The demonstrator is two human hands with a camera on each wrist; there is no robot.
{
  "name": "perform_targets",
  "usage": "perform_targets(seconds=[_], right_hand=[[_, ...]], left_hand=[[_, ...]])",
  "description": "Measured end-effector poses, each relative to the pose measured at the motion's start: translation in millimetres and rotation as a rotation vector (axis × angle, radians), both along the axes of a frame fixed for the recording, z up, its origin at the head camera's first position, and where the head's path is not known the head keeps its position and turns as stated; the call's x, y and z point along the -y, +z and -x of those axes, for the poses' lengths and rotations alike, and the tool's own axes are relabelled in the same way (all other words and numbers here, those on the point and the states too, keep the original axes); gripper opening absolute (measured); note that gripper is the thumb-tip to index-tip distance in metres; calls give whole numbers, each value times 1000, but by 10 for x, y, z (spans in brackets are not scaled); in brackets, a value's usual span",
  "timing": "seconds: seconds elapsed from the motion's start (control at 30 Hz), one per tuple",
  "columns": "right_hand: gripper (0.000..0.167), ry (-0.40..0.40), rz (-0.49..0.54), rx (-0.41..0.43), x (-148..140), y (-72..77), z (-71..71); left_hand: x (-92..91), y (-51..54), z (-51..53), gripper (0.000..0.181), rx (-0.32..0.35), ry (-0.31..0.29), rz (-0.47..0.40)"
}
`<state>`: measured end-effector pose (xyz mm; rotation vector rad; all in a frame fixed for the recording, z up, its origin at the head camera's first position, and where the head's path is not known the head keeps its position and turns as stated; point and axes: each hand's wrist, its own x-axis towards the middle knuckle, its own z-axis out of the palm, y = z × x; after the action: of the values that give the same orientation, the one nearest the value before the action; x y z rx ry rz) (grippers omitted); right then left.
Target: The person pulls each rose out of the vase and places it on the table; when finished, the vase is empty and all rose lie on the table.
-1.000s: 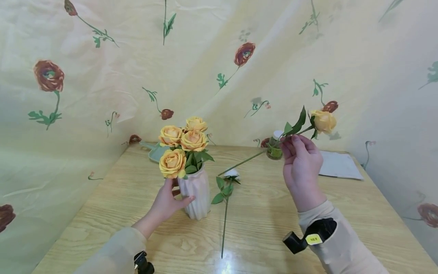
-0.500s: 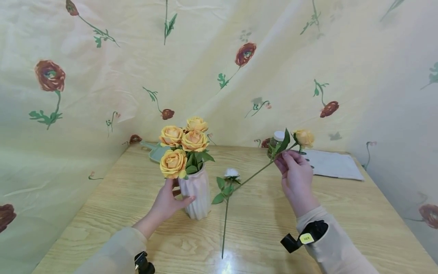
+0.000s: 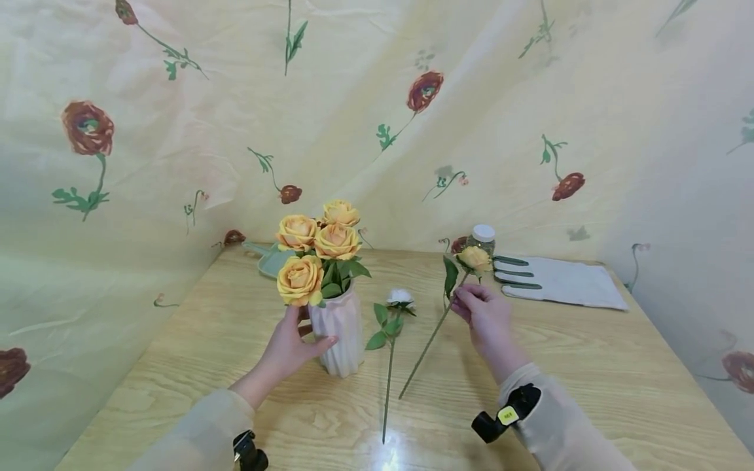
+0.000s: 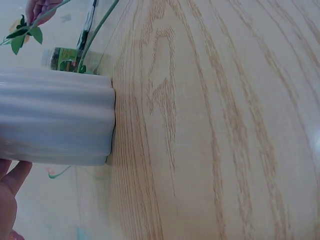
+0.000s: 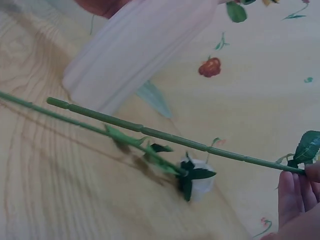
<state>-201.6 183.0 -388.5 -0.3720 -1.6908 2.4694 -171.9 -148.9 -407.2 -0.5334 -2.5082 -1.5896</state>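
Note:
A ribbed white vase (image 3: 337,330) stands upright, holding several yellow-orange roses (image 3: 299,280). My left hand (image 3: 292,348) grips the vase's left side, its thumb across the front; the left wrist view shows the vase wall (image 4: 55,117) beside the fingers. My right hand (image 3: 486,317) pinches a yellow rose (image 3: 474,260) by its stem just below the bloom, the stem slanting down to the left. In the right wrist view that stem (image 5: 175,139) passes across a white rose (image 5: 200,182). The white rose (image 3: 400,299) lies between the vase and my right hand.
At the back right stand a white-lidded jar (image 3: 483,234) and a flat white glove (image 3: 565,282) with green-edged fingers. A pale green tray (image 3: 271,262) lies behind the vase. Floral cloth (image 3: 353,118) hangs behind the wooden table (image 3: 235,340).
My right hand has moved left and down with the yellow rose, whose stem now points more steeply downward. The left hand still grips the vase in the same place.

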Motion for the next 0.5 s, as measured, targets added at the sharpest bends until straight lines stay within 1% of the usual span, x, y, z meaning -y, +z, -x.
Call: perform_targets(seconds=[0.1,0.2,0.33,0.5], right_hand=[[8,32,-68,14,36,-98,1],[16,71,-146,49,80,-178,2],[22,101,-236,65,155,-270,10],[21,103,-286,60,231,-380,22]], left_hand=[[3,-11,1,86,-4,-2,-3],[11,-18,-1,86,-2,0,1],[16,-11,-3,88,-1,11,17],[4,0,0,87,-1,2,17]])
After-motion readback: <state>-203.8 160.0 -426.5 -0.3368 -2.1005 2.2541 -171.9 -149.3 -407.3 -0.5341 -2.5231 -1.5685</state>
